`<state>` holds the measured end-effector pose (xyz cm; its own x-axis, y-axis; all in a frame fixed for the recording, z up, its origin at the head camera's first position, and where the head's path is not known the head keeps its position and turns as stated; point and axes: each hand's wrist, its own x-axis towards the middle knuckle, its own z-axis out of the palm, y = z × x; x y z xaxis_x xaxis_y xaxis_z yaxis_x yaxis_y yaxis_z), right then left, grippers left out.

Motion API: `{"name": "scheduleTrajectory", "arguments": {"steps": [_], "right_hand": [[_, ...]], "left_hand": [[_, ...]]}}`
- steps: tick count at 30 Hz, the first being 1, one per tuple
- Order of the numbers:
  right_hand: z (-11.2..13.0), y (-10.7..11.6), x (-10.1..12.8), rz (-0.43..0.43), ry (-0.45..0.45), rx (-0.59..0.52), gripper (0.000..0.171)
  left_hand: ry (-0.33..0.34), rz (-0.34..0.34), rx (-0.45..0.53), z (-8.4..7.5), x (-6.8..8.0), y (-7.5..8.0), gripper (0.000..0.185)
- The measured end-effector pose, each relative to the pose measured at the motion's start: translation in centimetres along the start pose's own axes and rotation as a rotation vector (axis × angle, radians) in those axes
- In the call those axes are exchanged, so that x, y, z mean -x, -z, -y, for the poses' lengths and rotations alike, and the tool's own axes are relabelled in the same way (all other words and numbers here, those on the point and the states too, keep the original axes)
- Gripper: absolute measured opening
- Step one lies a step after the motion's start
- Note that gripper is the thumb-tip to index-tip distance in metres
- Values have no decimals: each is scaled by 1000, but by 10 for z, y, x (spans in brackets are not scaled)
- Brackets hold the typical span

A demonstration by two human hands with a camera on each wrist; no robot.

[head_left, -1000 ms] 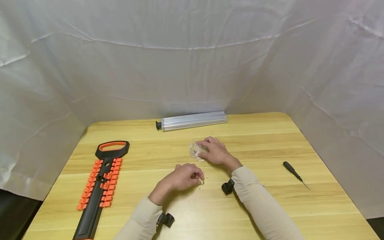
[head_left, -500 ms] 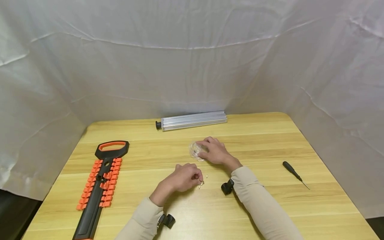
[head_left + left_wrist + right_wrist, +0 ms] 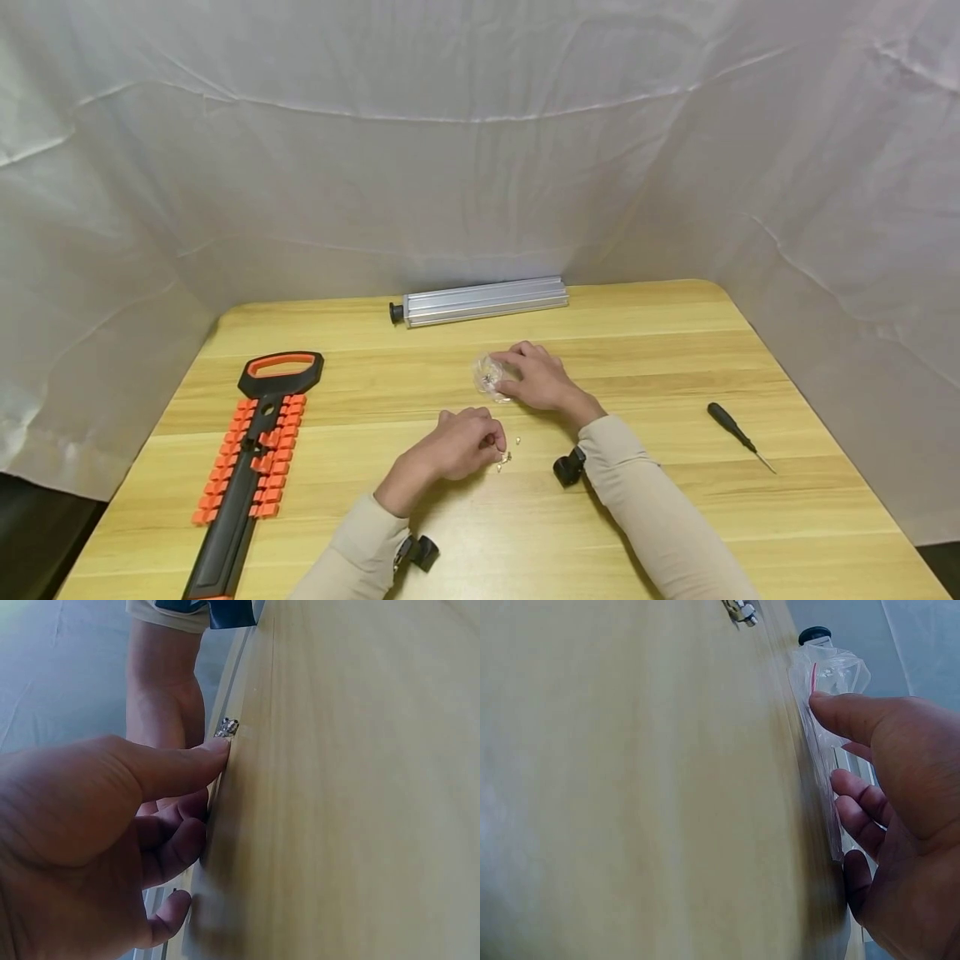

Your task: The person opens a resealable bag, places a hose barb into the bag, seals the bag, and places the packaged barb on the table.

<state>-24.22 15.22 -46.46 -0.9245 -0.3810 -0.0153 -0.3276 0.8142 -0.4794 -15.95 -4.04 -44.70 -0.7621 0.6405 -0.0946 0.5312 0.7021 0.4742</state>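
On table [image 3: 675, 350], right hand [image 3: 542, 381] fingers pinching clear bag [image 3: 489, 374] of screws, left hand [image 3: 459, 443] fingers curled at loose screws [image 3: 504, 458].

On the table [image 3: 675, 517]: one rail [image 3: 483, 301], one bag [image 3: 489, 377], one screwdriver [image 3: 738, 435], one orange rack [image 3: 251, 467], a few loose screws [image 3: 507, 456], two hands.

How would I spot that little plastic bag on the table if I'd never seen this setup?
Start at the long silver aluminium bar lying along the far edge of the light wooden table. Just nearer than it, the right hand holds a small crumpled clear plastic bag. It is the only see-through thing there, with tiny metal bits inside.
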Motion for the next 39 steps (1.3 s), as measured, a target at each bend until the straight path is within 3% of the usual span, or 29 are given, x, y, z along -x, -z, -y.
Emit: {"name": "scheduleTrajectory", "arguments": {"steps": [11,16,21,30,39], "right_hand": [[-3,1,-1,-1,-7,5,54],[-3,2,0,6,-10,5,54],[-1,2,0,10,-7,-9,56],[-1,0,-1,5,-1,2,54],[-1,-1,-1,4,-2,-5,55]], "left_hand": [[-43,14,-88,-1,-1,0,10],[-42,1,-23,4,0,5,11],[0,-71,49,13,-3,15,12],[119,-285,157,29,-25,29,11],[205,-334,111,33,-41,32,12]]}}
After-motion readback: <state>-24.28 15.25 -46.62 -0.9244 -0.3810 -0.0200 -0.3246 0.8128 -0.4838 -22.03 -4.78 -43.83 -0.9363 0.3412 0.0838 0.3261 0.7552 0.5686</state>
